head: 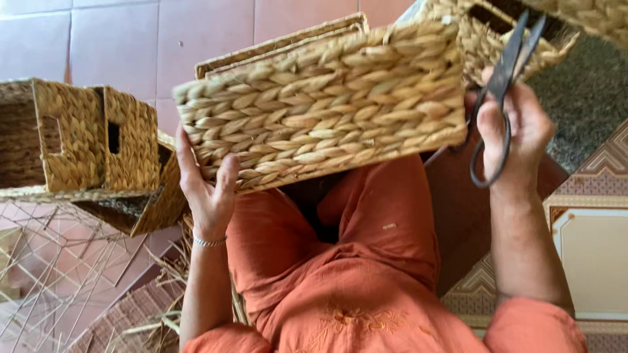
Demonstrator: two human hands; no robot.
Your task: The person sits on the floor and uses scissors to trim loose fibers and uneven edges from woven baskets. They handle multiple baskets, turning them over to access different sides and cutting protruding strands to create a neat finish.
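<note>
While left hand [208, 189] grips woven basket [327, 104] underneath, right hand [513, 127] fingers close round black scissors [500, 91] beside it.

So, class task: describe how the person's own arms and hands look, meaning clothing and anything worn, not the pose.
Both forearms are bare. Orange sleeves end near the elbows, matching the orange garment with stitched embroidery. The left hand has a thin silvery bracelet at the wrist. The right hand shows no ring or band.

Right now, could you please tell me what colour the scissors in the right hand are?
The long-bladed metal scissors are black, seen best in the head view.
</note>
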